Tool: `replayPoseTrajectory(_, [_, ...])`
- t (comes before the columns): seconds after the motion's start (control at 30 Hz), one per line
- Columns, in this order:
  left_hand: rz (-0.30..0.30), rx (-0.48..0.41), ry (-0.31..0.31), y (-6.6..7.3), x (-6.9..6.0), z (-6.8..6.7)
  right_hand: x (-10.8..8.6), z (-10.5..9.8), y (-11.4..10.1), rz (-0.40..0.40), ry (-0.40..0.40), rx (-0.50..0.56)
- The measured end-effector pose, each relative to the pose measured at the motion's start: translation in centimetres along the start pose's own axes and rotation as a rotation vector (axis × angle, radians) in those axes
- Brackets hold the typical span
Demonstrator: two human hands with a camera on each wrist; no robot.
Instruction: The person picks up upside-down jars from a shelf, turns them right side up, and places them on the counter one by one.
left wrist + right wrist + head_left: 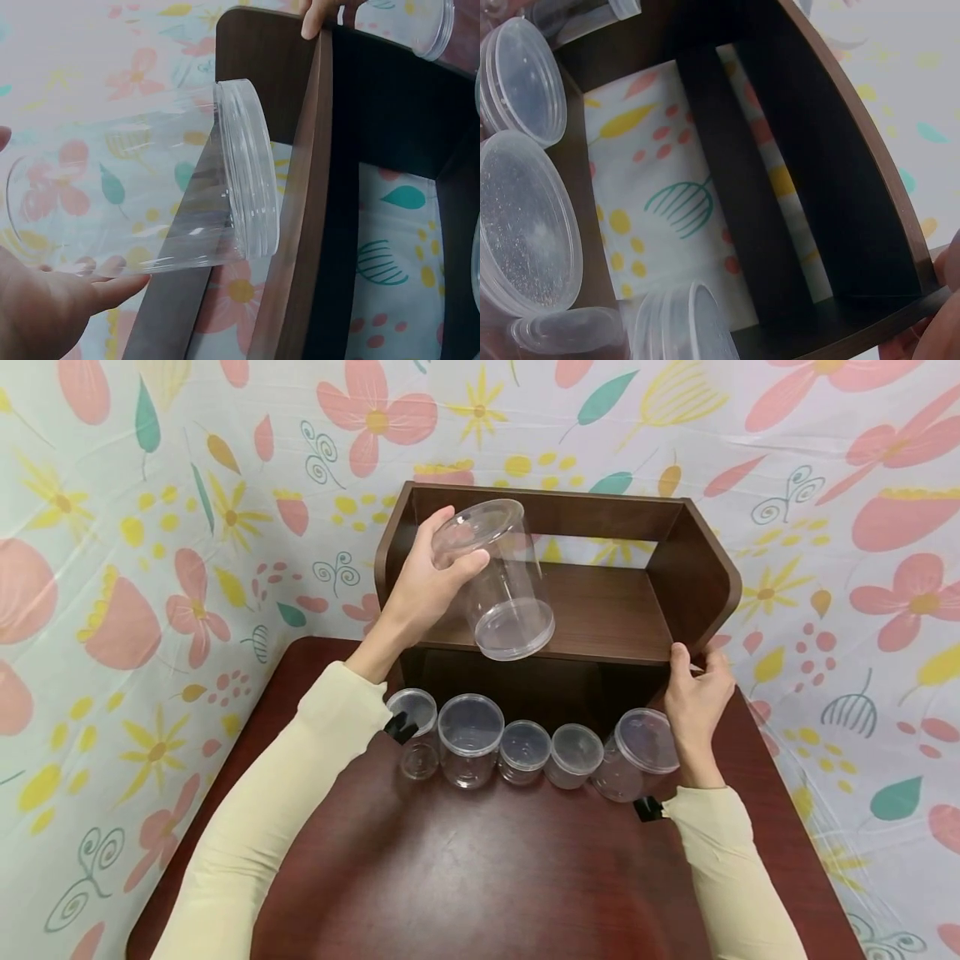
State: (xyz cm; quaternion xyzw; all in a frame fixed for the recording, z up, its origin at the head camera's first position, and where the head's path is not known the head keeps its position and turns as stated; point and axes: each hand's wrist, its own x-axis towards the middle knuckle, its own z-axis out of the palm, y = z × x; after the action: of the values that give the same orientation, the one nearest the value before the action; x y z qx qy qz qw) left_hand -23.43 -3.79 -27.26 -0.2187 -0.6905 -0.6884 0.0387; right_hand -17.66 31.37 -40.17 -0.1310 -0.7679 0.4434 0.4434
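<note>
My left hand (431, 572) grips a large clear plastic jar (510, 581) by its smooth end, above the upper board of a dark brown wooden shelf (600, 610). The jar is tilted, its ridged lid end (251, 172) pointing down and away from the palm. My right hand (697, 693) pinches the shelf at the right front corner of that board, thumb in front. Below, a row of clear lidded jars stands before the shelf: a large jar (471, 739), small jars (523, 752) beside it, and a tilted-looking jar (637, 756) near the right wrist.
The shelf stands at the back of a reddish-brown table (465, 877). A floral-patterned cloth (225, 527) hangs behind and at the sides. The left sleeve and wrist strap partly cover the leftmost jar (416, 718). Beneath the upper board lies a dark lower compartment (742, 180).
</note>
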Motion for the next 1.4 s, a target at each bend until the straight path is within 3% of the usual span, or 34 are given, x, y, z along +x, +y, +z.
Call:
replayPoseTrajectory(0.23, [0.013, -0.144, 0.015, -0.3, -1.8, -0.8, 0.2, -0.3, -0.4, 0.042, -0.038, 0.019])
replayPoseTrajectory(0.6, [0.082, -0.310, 0.010, -0.7, -4.4, -2.3, 0.6, -0.7, -0.7, 0.143, -0.093, 0.063])
replayPoseTrajectory(0.83, [0.104, -0.367, 0.008, -1.1, -5.6, -2.5, 0.8, -0.8, -0.3, 0.161, -0.105, 0.084])
replayPoseTrajectory(1.17, [0.113, -0.424, 0.044, -1.8, -6.5, -2.4, 0.4, -1.1, -0.2, 0.133, -0.129, 0.071])
replayPoseTrajectory(1.4, [0.106, -0.463, 0.064, -2.6, -7.1, -2.1, -0.1, -1.3, -0.5, 0.088, -0.072, 0.098])
